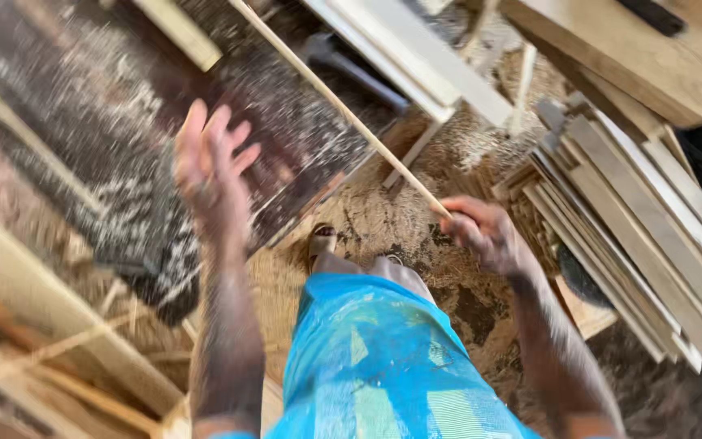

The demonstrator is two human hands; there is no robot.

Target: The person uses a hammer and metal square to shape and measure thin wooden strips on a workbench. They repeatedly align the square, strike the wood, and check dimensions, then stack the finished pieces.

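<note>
My right hand is closed around the near end of a thin, long wooden strip that runs up and to the left over a dark board. My left hand is raised with its fingers spread and holds nothing; it hovers above the dark, sawdust-covered board. Below the hands I see my leg in bright blue shorts and a sandalled foot on the sawdust floor. The picture is motion-blurred.
A stack of grey-brown wooden planks lies at the right. Pale boards and a thick timber lie at the top. More light planks and slats lie at the lower left. Sawdust covers the floor.
</note>
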